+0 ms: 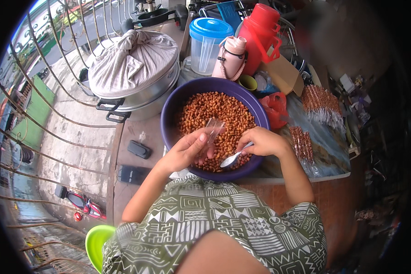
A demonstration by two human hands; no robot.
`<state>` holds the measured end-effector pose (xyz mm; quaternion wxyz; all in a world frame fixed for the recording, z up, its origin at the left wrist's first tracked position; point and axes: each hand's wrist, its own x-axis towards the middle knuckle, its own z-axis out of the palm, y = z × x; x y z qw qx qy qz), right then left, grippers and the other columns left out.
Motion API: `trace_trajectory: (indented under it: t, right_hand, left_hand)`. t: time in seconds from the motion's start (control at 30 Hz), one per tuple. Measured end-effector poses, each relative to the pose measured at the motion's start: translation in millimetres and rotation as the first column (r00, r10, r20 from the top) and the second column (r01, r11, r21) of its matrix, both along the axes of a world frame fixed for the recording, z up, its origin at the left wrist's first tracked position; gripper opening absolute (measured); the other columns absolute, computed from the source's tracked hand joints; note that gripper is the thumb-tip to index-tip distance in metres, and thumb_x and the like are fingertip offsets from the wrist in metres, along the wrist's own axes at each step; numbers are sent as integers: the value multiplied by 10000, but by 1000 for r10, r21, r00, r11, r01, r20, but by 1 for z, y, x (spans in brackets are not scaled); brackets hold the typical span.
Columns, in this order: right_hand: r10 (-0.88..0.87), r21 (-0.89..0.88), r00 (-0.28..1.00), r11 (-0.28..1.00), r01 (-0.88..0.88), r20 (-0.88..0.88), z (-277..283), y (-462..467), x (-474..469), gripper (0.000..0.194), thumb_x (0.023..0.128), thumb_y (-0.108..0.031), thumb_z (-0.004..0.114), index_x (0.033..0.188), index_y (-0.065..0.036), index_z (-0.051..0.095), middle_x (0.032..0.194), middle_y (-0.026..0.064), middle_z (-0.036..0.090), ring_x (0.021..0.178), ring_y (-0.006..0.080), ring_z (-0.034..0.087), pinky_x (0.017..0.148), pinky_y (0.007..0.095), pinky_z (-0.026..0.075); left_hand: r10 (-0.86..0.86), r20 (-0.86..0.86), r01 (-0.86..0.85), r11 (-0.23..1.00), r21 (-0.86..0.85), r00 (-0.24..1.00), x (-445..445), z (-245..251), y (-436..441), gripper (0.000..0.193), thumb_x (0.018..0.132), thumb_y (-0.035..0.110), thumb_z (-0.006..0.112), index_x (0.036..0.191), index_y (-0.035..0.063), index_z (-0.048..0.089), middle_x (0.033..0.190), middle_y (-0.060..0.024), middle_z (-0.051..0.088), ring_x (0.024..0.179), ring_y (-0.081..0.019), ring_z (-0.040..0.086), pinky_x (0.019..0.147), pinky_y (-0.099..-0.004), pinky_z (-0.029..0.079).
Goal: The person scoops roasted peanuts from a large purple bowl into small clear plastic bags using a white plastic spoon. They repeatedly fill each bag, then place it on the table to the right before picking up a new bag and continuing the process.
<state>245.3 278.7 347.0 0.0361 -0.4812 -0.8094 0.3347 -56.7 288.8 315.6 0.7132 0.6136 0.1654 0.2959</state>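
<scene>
A purple plastic basin [169,113] holds a heap of reddish-brown peanuts [215,106]. Above its near left part, my left hand [191,147] holds a small clear plastic bag [215,129] between thumb and fingers; I cannot make out any contents in it. On the right side of the basin, my right hand [260,142] grips the handle of a spoon [231,160]. The spoon's pale bowl points left, low over the peanuts, and looks free of them. Filled packets of peanuts [301,145] lie on the marbled board to the right, with a larger bundle of packets [320,102] behind them.
Behind the basin stand a blue-lidded container [209,44], a pink bottle [230,56] and a red thermos [258,37]. A cloth-wrapped steamer pot [133,72] sits at the back left. A phone [133,174] and a small black case [139,149] lie left, near a metal railing [54,82].
</scene>
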Motion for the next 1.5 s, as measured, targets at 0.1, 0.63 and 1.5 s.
trace_trajectory:
  t: [0.1,0.63,1.5]
  right_hand:
    - [-23,26,1000,999,23,3,-12,3,-20,164,817,-95,792,973,-45,785,913,152,764,880,305,735,791,408,541]
    - [-193,171,933,952,252,-303,5,9,-11,226,784,-31,815,1007,-20,780,925,91,713,884,227,687,811,348,529]
    - [-46,512,998,857,55,-30,129,9,-15,210,767,-32,804,976,-39,781,916,104,715,884,270,688,787,368,524]
  left_hand:
    - [6,16,-7,1000,7,1000,-2,-1,0,608,1127,458,369,1561,34,404,856,-7,563,708,-69,517,637,-216,434]
    - [145,-25,-145,989,-9,989,-2,12,-9,351,1058,226,627,1355,66,532,906,44,583,775,-39,512,665,-206,405]
    - [220,-292,-116,935,335,931,8,8,-7,487,1025,205,668,1436,23,483,961,-91,638,858,-133,574,783,-311,482]
